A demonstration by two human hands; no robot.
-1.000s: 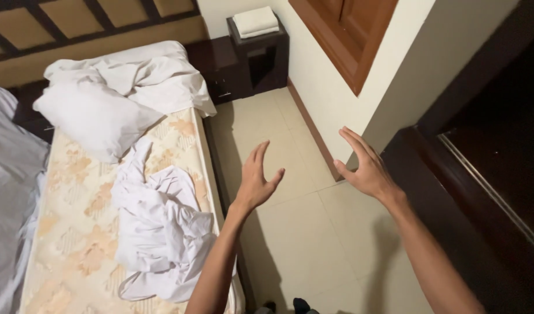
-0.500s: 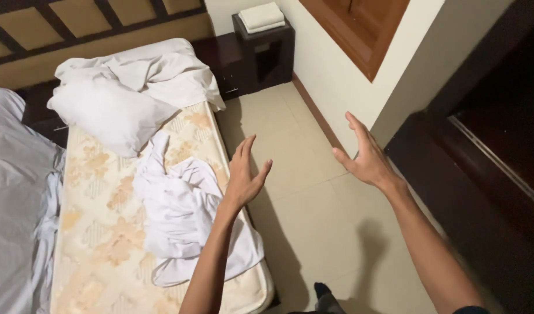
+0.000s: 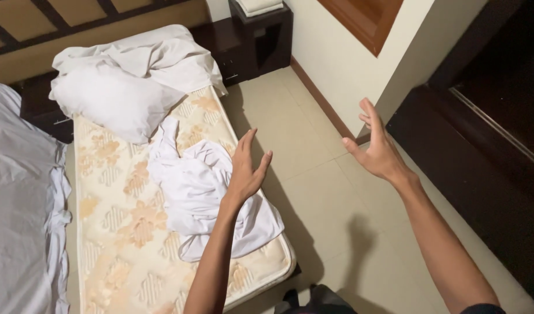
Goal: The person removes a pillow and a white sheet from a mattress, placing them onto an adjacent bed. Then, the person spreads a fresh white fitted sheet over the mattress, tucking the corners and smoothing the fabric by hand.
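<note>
Both hands have drifted left since a moment ago, the left hand (image 3: 246, 171) now out over the near right part of the bare mattress (image 3: 124, 232) rather than the floor beside it. Its fingers are spread wide and it holds nothing, hovering right above the crumpled white sheet (image 3: 203, 192) that lies bunched across the mattress's right half. Over to the right, the right hand (image 3: 377, 148) is up over the pale tiled floor (image 3: 313, 192), palm turned inward, fingers loosely open and empty too, well apart from the sheet. At the far end of the mattress a white pillow (image 3: 107, 99) sits against more rumpled white bedding (image 3: 162, 55). A dark bedside table (image 3: 261, 38) stands in the far corner, and a second bed with a grey cover (image 3: 17, 197) runs along the left.
</note>
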